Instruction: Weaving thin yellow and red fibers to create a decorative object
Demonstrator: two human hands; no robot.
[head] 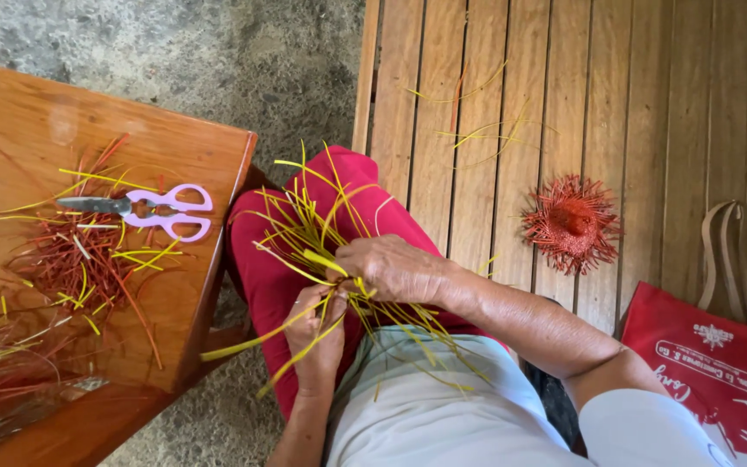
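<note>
Items as I see them, left to right:

1. Table (10,130), wooden: loose red strips (79,259) with a few yellow ones among them; scissors (144,210), pink handles, lying flat at the near edge.
2. Left hand (317,333): over the red-clad lap, fingers curled shut on the yellow strips (304,229).
3. Right hand (391,270): just above the left hand, fingers closed, pinching the same strips where they cross.
4. Bench (650,86), slatted: stray yellow strips; small red woven piece (571,220), fringed.
5. Bag (719,372), red, tan handles, far right.
</note>
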